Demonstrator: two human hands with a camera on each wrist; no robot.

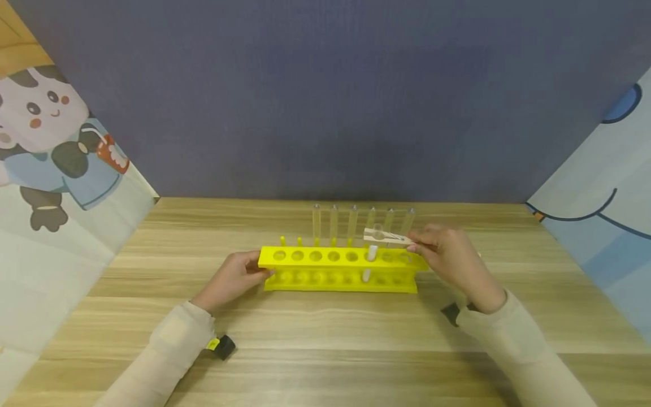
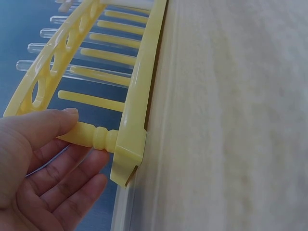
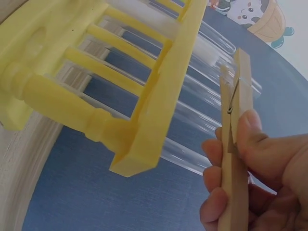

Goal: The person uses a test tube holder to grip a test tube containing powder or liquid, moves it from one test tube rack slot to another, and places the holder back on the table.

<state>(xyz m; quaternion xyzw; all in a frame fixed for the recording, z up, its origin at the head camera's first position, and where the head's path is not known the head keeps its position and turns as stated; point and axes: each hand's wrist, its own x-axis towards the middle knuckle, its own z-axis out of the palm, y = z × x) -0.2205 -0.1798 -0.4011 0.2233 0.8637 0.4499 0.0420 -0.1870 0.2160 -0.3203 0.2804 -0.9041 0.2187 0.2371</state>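
A yellow test tube rack [image 1: 338,257] stands on the table. My left hand [image 1: 239,277] holds its left end post [image 2: 84,134] between thumb and fingers. My right hand [image 1: 447,257] pinches a wooden test tube clamp [image 3: 234,183] just above the rack's right part. The clamp's jaws are at the upper end of a clear test tube with white material [image 1: 373,252] inside, standing in a rack hole. Whether they press on the glass, I cannot tell. Several empty-looking clear tubes [image 1: 334,223] stand upside down on the pegs along the rack's back.
Two bare yellow pegs [image 1: 283,241] stick up at the rack's back left. The wood-grain table [image 1: 315,350] ends at a dark blue panel [image 1: 325,102] behind. Cartoon-printed sheets [image 1: 66,141] hang at both sides. A black strap piece [image 1: 224,346] is by the left sleeve.
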